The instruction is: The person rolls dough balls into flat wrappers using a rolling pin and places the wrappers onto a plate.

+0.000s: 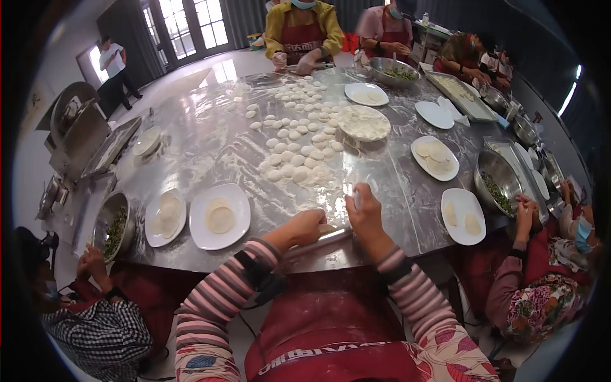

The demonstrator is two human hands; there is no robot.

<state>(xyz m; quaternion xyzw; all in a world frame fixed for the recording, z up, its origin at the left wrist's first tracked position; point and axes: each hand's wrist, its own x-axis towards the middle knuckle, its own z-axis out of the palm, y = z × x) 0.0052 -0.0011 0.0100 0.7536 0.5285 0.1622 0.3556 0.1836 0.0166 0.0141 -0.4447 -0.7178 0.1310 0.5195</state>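
Observation:
At the near table edge, my left hand (pixel 308 226) is closed, its fingertips on a small dough wrapper (pixel 326 228) that is mostly hidden. My right hand (pixel 365 215) has its fingers curled around the end of a rolling pin (pixel 333 235), which lies low and slanted between both hands. Beyond them, many flattened dough rounds (pixel 294 159) are scattered in flour. A white plate (pixel 220 243) to the left bears a stack of round wrappers (pixel 219 218).
Flour fills a dish (pixel 363 136) mid-table. Plates with wrappers (pixel 436 158) stand right, and another plate (pixel 151 229) left. Metal bowls of green filling (pixel 109 238) (pixel 478 178) sit by co-workers on both sides. Across the table, a person in yellow sleeves (pixel 331 39) works with dough.

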